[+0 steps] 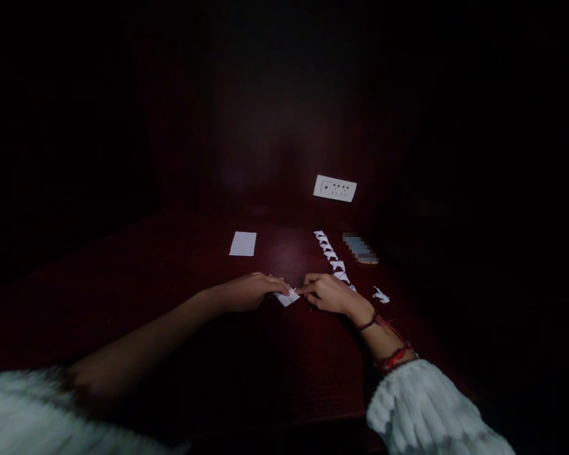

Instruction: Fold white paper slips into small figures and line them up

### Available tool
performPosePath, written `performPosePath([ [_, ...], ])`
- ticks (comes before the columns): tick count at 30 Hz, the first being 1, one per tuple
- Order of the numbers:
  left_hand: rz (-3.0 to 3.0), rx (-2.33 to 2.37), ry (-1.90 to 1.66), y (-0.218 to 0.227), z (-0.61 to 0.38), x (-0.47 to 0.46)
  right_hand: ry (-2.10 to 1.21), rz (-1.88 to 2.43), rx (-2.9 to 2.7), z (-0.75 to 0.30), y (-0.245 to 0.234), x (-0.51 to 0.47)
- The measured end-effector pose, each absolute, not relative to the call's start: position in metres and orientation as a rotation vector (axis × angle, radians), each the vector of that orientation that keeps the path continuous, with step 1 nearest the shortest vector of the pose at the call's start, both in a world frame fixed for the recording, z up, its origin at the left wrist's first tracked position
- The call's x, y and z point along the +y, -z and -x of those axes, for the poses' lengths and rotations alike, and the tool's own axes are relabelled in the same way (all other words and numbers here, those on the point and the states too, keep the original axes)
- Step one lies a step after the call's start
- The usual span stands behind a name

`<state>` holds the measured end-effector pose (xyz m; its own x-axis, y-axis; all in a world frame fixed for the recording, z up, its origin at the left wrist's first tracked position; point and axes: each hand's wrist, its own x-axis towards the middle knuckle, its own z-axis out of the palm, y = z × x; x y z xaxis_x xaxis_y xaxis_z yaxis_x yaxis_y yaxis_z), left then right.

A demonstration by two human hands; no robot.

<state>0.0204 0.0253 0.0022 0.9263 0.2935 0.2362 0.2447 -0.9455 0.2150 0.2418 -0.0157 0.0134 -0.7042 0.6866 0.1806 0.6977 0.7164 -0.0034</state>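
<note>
Red table (294,253), dim wall (275,145) behind

No readable text or signs

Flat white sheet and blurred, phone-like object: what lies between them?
In the head view, a row of small folded white papers on the dark red table.

The left hand (251,292) is resting on a folded white paper (287,299) on the red table (189,249) — the right hand (329,293) is touching its edge — while a plain sheet (243,244), small folded pieces (330,256) and a pixelated phone (360,248) are lying beyond.
</note>
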Motion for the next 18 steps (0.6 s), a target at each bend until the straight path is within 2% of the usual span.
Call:
performPosePath([
  [8, -2.967, 0.433, -0.511, 0.0045, -0.0171, 0.0243, 0.032, 1.124, -2.588, -0.2376, -0.0176, -0.0206],
  [14, -2.967, 0.65, -0.638, -0.0002, -0.0173, 0.022, -0.015, 1.124, -2.581, -0.2344, -0.0162, -0.022],
  [18, -3.026, 0.638, -0.55, -0.0026, -0.0161, 0.0223, -0.016, 1.094, -2.568, -0.234, -0.0153, -0.0218],
])
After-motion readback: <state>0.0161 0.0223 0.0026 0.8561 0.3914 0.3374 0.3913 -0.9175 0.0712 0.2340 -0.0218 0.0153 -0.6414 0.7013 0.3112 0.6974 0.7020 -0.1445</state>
